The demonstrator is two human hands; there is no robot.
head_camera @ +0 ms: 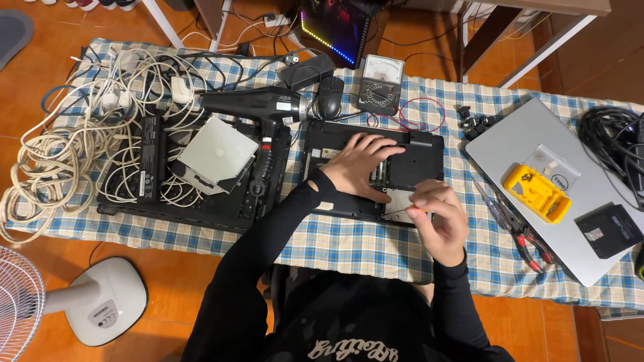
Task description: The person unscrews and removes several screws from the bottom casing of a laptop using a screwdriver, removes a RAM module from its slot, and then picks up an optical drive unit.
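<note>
Black laptop (416, 151) sits belly-up mid-table, just right of the hair dryer (258, 107). Left hand (359, 164) lies flat and spread on its open bay, right hand (439, 218) at its front edge pinches a thin screwdriver (401, 212), pliers (526, 238) further right

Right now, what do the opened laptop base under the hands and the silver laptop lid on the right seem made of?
Opened laptop base: probably matte black plastic, dull with no glare. Silver laptop lid: smooth brushed metal or metal-look plastic; its even grey sheen leaves that open.
</note>
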